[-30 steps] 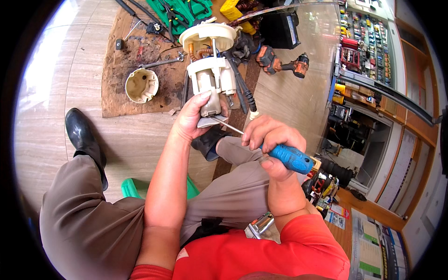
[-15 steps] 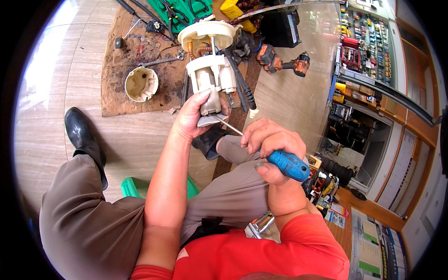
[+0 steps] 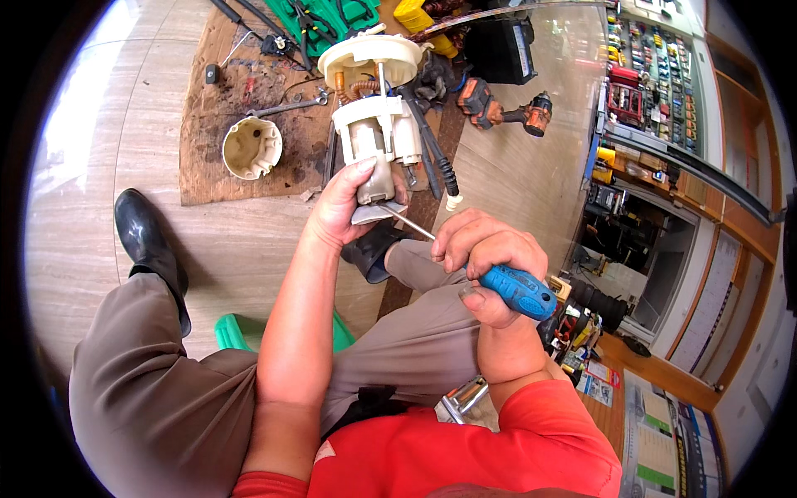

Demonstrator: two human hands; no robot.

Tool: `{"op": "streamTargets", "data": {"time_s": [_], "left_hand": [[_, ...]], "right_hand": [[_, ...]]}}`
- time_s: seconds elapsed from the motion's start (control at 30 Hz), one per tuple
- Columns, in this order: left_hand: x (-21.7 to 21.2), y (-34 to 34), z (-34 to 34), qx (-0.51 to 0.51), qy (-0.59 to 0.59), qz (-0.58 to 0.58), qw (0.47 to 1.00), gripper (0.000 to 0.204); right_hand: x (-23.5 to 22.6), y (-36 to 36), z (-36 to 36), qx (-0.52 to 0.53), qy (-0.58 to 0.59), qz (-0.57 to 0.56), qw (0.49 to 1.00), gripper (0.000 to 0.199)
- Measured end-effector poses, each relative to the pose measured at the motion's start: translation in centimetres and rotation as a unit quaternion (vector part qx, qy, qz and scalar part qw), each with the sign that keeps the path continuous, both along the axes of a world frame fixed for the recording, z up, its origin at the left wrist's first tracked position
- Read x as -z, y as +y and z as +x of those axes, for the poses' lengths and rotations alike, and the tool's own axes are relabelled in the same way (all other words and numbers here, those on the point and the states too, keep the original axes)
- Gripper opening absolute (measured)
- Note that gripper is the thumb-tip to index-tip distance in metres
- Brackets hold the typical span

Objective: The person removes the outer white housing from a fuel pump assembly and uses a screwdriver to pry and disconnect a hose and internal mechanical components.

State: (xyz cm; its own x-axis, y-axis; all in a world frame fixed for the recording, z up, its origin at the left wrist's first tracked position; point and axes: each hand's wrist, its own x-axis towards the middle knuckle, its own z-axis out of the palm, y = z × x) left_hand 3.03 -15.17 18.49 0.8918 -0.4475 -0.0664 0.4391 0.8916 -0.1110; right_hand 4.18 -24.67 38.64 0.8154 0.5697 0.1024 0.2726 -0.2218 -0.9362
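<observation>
— Fuel pump assembly (image 3: 378, 124), white plastic with a round flanged top: where is it, relative to your hands?

— Your left hand (image 3: 353, 203) grips its lower end from below, fingers wrapped round the pale cylinder, forearm rising straight from your lap. The unit stands upright just beyond that hand, black hoses (image 3: 432, 149) trailing beside it.

— And your right hand?

— Your right hand (image 3: 481, 257) is clenched round the blue handle of a screwdriver (image 3: 490, 278), wrist bent inward; the metal shaft runs up-left from your knuckles to the pump's base, right beside your left thumb.

— Any containers?

— A cream round cup (image 3: 251, 148) lies on the stained brown board (image 3: 207, 166), beyond and left of your left hand, open side showing. What it holds cannot be made out. An orange cordless drill (image 3: 502, 108) lies beyond your right hand.
</observation>
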Motion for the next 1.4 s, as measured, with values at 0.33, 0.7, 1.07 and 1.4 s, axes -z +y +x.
{"op": "streamTargets", "data": {"time_s": [0.33,0.7,1.07,1.4], "left_hand": [[0.0,0.1,0.0,-0.001,0.0,0.028,1.0,0.046],[-0.8,0.2,-0.2,-0.065,0.046,0.073,0.994,0.044],[-1.0,0.0,-0.4,-0.072,0.112,0.118,0.984,0.044],[0.7,-0.4,-0.6,-0.02,0.03,-0.018,0.999,0.059]], "right_hand": [[-0.4,0.3,-0.1,0.016,0.007,-0.026,1.0,0.021],[-0.8,1.6,0.0,0.028,-0.019,-0.047,0.998,0.019],[0.3,2.2,-0.4,0.035,-0.031,-0.077,0.996,0.015],[-0.2,2.5,-1.6,-0.028,-0.053,-0.08,0.995,0.023]]}}
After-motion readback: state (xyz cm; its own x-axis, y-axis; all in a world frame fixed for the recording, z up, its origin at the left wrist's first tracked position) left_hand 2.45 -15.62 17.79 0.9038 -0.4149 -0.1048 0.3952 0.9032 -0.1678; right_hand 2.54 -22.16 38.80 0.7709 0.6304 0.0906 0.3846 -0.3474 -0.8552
